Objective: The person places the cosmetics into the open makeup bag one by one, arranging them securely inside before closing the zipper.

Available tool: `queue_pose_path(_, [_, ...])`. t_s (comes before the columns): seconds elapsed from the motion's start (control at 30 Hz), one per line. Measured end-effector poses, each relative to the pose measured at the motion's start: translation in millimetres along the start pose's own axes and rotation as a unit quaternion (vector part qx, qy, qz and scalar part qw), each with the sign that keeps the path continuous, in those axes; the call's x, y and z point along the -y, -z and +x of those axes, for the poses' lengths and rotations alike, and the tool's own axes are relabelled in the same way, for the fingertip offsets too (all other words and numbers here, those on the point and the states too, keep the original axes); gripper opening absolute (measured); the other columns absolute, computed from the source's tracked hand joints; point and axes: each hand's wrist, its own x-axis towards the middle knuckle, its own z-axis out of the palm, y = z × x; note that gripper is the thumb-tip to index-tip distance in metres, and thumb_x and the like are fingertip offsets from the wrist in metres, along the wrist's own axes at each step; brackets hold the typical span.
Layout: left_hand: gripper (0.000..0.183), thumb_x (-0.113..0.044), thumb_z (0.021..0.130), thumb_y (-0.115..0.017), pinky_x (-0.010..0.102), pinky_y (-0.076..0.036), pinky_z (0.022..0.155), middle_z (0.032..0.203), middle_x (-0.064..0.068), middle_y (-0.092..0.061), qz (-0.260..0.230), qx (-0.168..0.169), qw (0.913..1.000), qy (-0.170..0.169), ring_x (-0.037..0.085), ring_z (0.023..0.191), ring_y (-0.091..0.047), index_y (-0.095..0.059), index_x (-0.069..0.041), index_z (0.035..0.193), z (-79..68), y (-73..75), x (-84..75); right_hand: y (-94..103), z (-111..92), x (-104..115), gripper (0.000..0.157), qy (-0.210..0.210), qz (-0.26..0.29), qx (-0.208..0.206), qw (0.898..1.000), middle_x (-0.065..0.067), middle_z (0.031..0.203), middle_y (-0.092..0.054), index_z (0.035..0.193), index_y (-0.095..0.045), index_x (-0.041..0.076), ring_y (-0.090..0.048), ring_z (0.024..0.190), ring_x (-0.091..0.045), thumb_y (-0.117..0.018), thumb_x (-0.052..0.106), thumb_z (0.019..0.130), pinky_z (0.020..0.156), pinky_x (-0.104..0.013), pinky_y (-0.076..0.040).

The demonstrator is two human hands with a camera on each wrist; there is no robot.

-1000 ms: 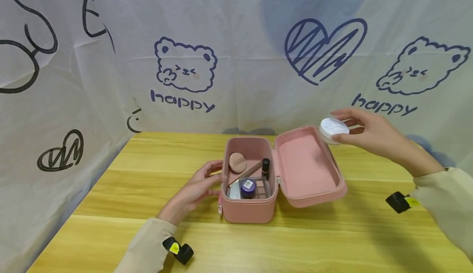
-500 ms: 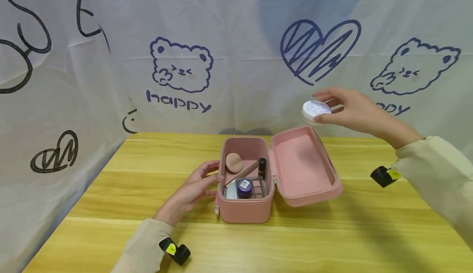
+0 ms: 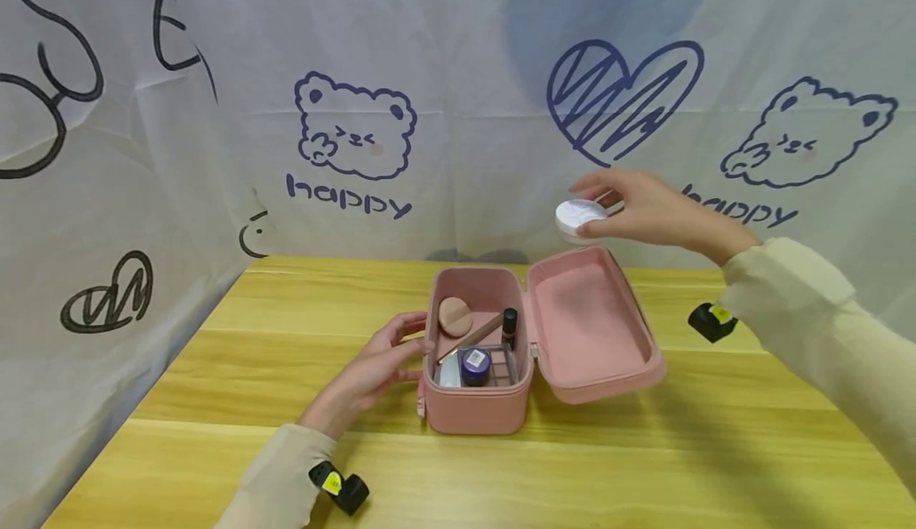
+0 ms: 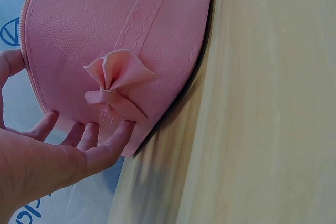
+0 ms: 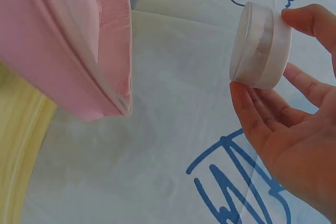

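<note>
An open pink makeup case (image 3: 475,411) stands on the table. Its lid (image 3: 590,326) is folded out to the right. Fingertips of my left hand (image 3: 372,366) rest on the case's left side; the left wrist view shows them by a pink bow (image 4: 122,72). Above the lid, my right hand (image 3: 654,209) pinches a round white powder jar (image 5: 265,48) between thumb and fingers. Inside the case lie a beige puff (image 3: 455,317), a slim brown stick (image 3: 478,334), a black tube (image 3: 509,324), a purple-lidded jar (image 3: 475,362) and an eyeshadow palette (image 3: 504,366).
The wooden table (image 3: 236,370) runs back to a pale cloth backdrop (image 3: 458,83) printed with bears and hearts. A black wrist camera (image 3: 712,322) sits at the right sleeve, and another black camera (image 3: 347,493) at the left sleeve.
My right hand has carried the powder jar leftward and somewhat up, from the lid's right corner to above its back edge. The left hand stays against the case.
</note>
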Motion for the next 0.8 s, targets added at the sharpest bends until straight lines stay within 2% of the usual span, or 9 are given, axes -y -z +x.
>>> queue_pose_path(0.2, [0.058,-0.008,0.094,-0.053,0.044,-0.05,0.087,0.149,0.024,-0.026,0.002,0.0,1.0,0.001,0.04,0.127,-0.039,-0.028,0.003,0.146,0.3,-0.5,-0.6,-7.4,13,6,0.056,0.005,-0.013,0.023,1.0,-0.019,0.125,-0.058,0.134,-0.053,0.005,-0.055,0.113,-0.036,-0.073,0.019,0.084,0.086,-0.05,-0.05])
queue_pose_path(0.37, [0.058,-0.008,0.094,-0.053,0.044,-0.05,0.087,0.149,0.024,-0.026,0.002,-0.001,1.0,-0.001,0.041,0.127,-0.039,-0.028,0.003,0.146,-0.5,0.2,-0.5,-20.6,27,11,0.054,0.023,-0.007,0.06,0.998,-0.019,0.126,-0.058,0.133,-0.055,0.007,-0.055,0.114,-0.036,-0.073,0.018,0.084,0.09,-0.05,-0.048])
queue_pose_path(0.5, [0.058,-0.008,0.094,-0.054,0.045,-0.05,0.088,0.149,0.023,-0.027,0.002,-0.004,1.0,0.0,0.041,0.127,-0.039,-0.029,0.002,0.145,-1.3,0.6,-0.6,-34.1,39,17,0.054,0.039,0.003,0.086,0.996,-0.019,0.126,-0.058,0.134,-0.054,0.006,-0.055,0.114,-0.036,-0.073,0.017,0.084,0.091,-0.049,-0.047])
queue_pose_path(0.8, [0.058,-0.009,0.094,-0.055,0.043,-0.05,0.087,0.149,0.023,-0.027,0.003,-0.004,1.0,0.005,0.04,0.128,-0.039,-0.03,0.0,0.146,-1.0,-0.4,-2.4,-56.3,57,20,0.058,0.063,0.035,0.114,0.991,-0.02,0.123,-0.059,0.136,-0.05,0.002,-0.055,0.113,-0.035,-0.072,0.012,0.083,0.094,-0.046,-0.045])
